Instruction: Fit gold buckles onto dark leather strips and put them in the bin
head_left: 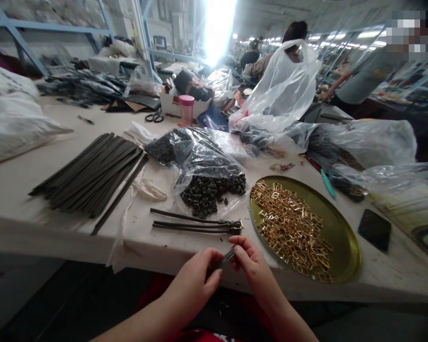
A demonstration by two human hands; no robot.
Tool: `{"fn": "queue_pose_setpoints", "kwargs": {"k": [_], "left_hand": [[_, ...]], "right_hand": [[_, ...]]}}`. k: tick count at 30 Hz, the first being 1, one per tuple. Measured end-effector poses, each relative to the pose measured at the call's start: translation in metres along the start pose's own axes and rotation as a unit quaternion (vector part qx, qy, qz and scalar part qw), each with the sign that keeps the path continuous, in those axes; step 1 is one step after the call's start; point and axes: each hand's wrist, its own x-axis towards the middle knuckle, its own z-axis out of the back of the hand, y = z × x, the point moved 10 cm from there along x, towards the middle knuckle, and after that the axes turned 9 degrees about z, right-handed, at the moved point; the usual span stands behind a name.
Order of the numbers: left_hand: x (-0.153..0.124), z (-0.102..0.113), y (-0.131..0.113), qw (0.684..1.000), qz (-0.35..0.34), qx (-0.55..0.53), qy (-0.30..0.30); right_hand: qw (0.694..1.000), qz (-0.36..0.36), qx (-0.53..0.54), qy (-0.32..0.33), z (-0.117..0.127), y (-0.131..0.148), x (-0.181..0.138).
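Note:
Between my left hand (199,275) and my right hand (248,259), at the table's front edge, is a dark strap (228,256). Both hands are closed on it, fingertips pinching; most of its length is hidden. Just beyond my hands lie a few finished-looking dark straps (189,224), with loops and gold buckles at their right ends. Behind them, small black loops (203,194) spill from a clear plastic bag (199,147). To the right, a round gold tray (345,242) carries a heap of gold buckles (292,228). A stack of dark straps (92,175) lies on the left.
A phone (375,230) lies right of the tray, near a teal-handled tool (328,183). Farther back are black scissors (154,116), a pink cup (186,110) and a large clear bag (281,90). A white sack (17,118) stands left. Other people are in the background.

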Motion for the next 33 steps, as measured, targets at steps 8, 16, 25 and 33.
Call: {"fn": "queue_pose_setpoints", "kwargs": {"k": [8, 16, 25, 33], "left_hand": [[0.019, 0.024, 0.012, 0.994, 0.074, -0.077, 0.028], [0.021, 0.021, 0.023, 0.92, 0.165, -0.343, 0.092], [0.023, 0.034, 0.005, 0.929, 0.116, -0.345, 0.066], [0.018, 0.01, -0.012, 0.925, 0.101, -0.35, 0.11]], "right_hand": [[0.951, 0.17, -0.257, 0.01, 0.012, 0.05, 0.058], [0.882, 0.213, -0.421, 0.023, -0.006, 0.053, 0.137], [0.97, 0.119, -0.2, 0.078, -0.011, 0.056, 0.079], [0.997, 0.053, 0.024, 0.049, -0.02, 0.037, 0.014]]}}
